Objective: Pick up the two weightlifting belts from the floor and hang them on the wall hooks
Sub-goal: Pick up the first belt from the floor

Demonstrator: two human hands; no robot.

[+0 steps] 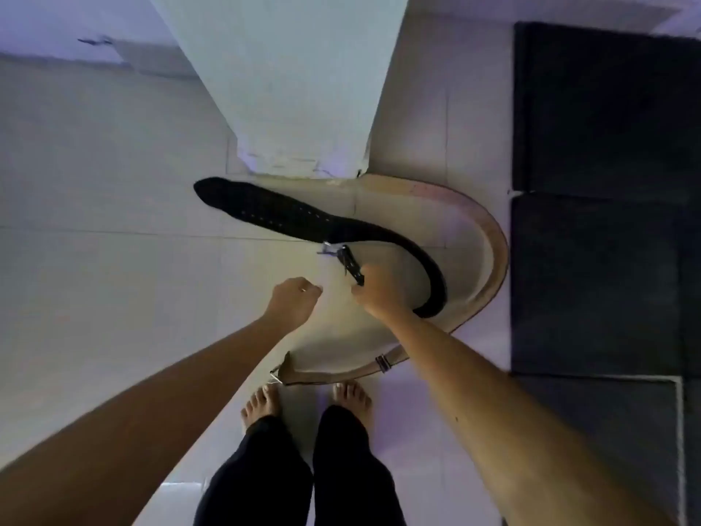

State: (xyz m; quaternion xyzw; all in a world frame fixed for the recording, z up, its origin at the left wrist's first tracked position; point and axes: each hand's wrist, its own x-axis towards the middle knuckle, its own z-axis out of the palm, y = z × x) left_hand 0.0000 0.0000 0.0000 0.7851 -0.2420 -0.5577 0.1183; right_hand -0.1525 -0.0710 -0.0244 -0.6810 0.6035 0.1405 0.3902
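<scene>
A black weightlifting belt curves across the tiled floor, its tip at the foot of a white pillar. My right hand is shut on its buckle end, where the metal buckle sticks up. A tan leather belt lies in a wide arc around the black one, with its buckle end just in front of my bare toes. My left hand hovers beside the right one, fingers curled in, holding nothing. No wall hooks are in view.
A white pillar rises straight ahead, its base touching both belts. Dark rubber floor mats cover the floor at the right. My bare feet stand on pale tiles just below the tan belt.
</scene>
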